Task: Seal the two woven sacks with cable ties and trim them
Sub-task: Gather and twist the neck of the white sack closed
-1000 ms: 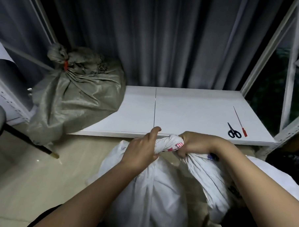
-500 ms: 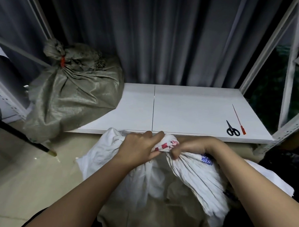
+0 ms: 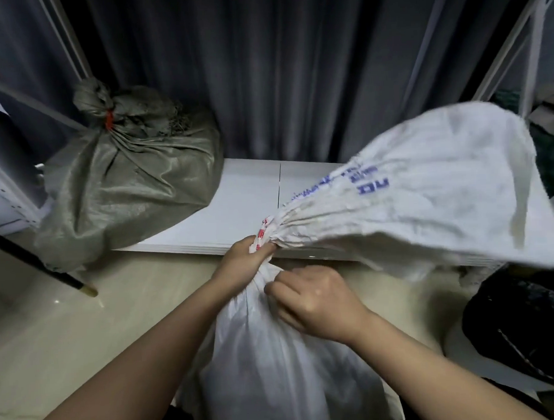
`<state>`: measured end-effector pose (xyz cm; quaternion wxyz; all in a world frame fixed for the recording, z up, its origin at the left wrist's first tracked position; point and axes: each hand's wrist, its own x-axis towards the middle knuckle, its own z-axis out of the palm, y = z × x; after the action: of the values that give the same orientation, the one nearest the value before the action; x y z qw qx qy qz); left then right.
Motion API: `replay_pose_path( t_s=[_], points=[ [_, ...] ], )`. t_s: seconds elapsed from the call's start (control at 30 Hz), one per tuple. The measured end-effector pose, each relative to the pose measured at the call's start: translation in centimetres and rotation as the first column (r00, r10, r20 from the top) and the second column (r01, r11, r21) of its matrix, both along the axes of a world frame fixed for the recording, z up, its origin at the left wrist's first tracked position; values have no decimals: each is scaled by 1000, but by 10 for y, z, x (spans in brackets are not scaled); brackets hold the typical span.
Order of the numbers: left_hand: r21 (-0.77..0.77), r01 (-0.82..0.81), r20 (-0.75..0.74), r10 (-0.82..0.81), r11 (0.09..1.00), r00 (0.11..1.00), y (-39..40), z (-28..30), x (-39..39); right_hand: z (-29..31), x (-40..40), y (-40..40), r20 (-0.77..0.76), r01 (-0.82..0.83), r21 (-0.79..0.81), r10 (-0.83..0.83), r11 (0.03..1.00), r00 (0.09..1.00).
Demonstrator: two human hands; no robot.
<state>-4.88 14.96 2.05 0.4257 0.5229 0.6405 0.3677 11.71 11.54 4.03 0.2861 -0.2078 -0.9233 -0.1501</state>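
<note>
The white sack point(image 3: 276, 378) fills lower centre, its loose top flaring right across the white worktop point(image 3: 237, 211) edge. Grey sack point(image 3: 125, 184), red-tied, upper left. Left hand point(image 3: 244, 263) clenches the gathered neck; right hand point(image 3: 311, 300) seemingly pinches fabric below.

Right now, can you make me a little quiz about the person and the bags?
1. True or false: the grey-green woven sack already has a red tie round its neck.
2. Which hand grips the bunched neck of the white woven sack? A) left hand B) right hand
3. Fill in: the white sack's loose top flares toward the ___ side of the picture.

Key: 1 true. 2 A; the right hand is lower, on the sack below the neck. 3 right.
</note>
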Motion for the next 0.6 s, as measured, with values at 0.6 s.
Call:
replay_pose_path(
  t_s=[0.6],
  points=[
    [-149,549,36,-550,822,834,-23,24,3,-7,43,77,188,228,44,-232,973,954]
  ],
)
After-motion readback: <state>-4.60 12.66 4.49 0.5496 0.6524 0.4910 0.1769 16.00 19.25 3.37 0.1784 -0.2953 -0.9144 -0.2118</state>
